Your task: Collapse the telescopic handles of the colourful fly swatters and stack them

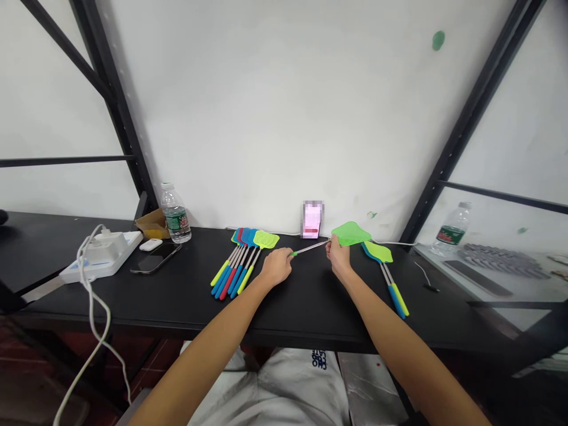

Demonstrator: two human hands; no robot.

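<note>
"Over the middle of the flat black worktop, what is being held?"

"One bright-green, mesh-headed fly swatter with a thin silvery shaft, stretched out sideways."

"How is it gripped?"

"The left hand is curled round its green handle; the right hand pinches it where shaft meets head (some fingers are hidden)."

"And nearby?"

"Beside the left hand, a fanned row of swatters with blue, red and yellow-green handles; to the right, an overlapping blue and yellow-green pair. Behind, a lit, pixelated phone stands by the white wall."
</note>
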